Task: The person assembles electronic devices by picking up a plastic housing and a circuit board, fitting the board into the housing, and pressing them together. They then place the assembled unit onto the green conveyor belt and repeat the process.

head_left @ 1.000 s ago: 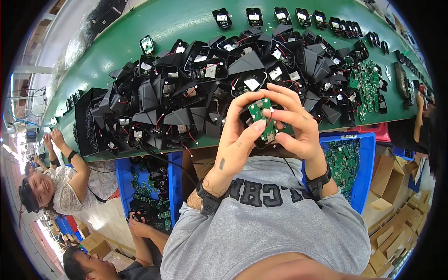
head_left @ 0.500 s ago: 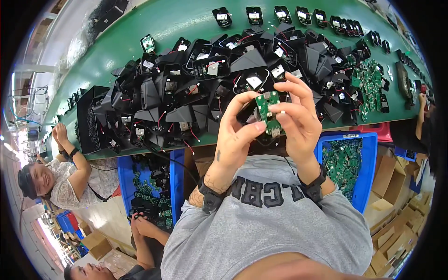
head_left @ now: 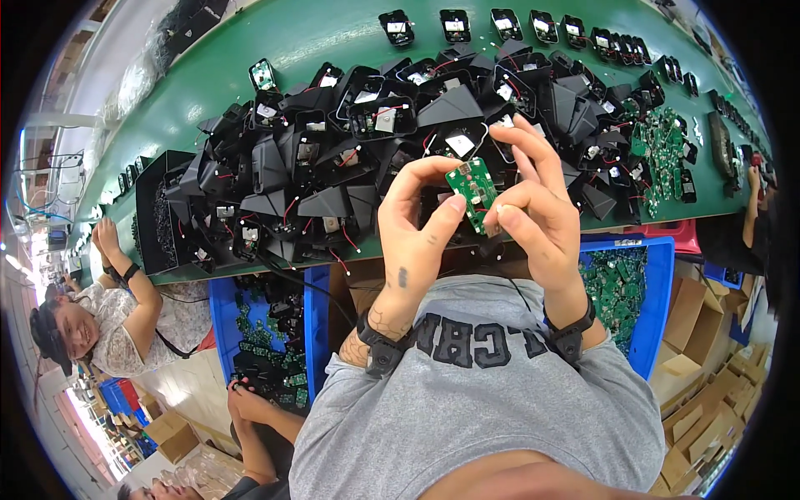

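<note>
A small green circuit board (head_left: 472, 185) is held up in front of me, tilted, over the near edge of the bench. My left hand (head_left: 417, 225) grips its left side, the thumb on its face and the fingers behind. At its lower right end, the thumb and index finger of my right hand (head_left: 546, 229) are pinched together, covering that end; the other fingers are raised. Just beyond lies a heap of black plastic housings (head_left: 262, 167) with white parts and red wires. One open housing (head_left: 457, 142) sits right behind the board.
Loose circuit boards (head_left: 662, 158) lie at the heap's right on the green bench (head_left: 308, 42). Open housings (head_left: 456, 27) line the far side. Blue bins (head_left: 660, 292) with boards stand below the bench edge at both sides. Two people (head_left: 125, 321) are at the left; cartons (head_left: 696, 321) stand right.
The board has turned and shifted slightly left in my hands. My right fingers have moved from its face down to its lower end, where a metal connector showed before.
</note>
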Tool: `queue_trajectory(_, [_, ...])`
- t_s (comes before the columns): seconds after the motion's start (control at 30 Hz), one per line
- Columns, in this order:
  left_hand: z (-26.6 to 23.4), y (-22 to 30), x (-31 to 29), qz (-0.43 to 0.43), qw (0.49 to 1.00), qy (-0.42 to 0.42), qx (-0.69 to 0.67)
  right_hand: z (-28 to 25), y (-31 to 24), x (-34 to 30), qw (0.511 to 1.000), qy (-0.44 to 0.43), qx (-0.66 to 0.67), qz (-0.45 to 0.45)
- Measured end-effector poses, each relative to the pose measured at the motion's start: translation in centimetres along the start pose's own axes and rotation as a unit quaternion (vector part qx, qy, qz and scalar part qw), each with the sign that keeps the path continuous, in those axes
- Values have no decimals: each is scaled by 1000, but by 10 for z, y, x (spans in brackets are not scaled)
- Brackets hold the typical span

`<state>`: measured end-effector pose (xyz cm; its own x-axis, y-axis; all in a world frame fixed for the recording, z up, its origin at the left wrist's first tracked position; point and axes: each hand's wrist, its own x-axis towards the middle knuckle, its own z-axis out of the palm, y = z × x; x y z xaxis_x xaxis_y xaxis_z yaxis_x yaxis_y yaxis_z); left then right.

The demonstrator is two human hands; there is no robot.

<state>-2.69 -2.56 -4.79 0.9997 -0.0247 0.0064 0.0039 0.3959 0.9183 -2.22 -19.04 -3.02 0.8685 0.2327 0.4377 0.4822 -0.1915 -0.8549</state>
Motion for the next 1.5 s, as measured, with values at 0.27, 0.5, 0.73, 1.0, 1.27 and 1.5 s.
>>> queue_trajectory(0.27, [13, -2, -2, 249, 939, 63, 228, 4, 4, 2, 999, 22, -30, 32])
queue_trajectory(0.5, [14, -6, 2, 379, 879, 40, 285, 3, 5, 4, 998, 2, 25, 58])
queue_trajectory(0.73, [9, -7, 4, 460, 812, -4, 358, 4, 2, 6, 972, -7, 189, 142])
queue_trajectory(1.0, [6, -6, 5, 459, 816, -11, 351, 1, 8, 0, 952, 42, 249, 175])
queue_trajectory(1.27, [10, -8, -1, 426, 847, -7, 318, 2, 15, -8, 924, 44, 328, 190])
queue_trajectory(1.5, [6, 8, -1, 43, 995, -19, 82, -19, 3, 13, 996, -31, -40, -76])
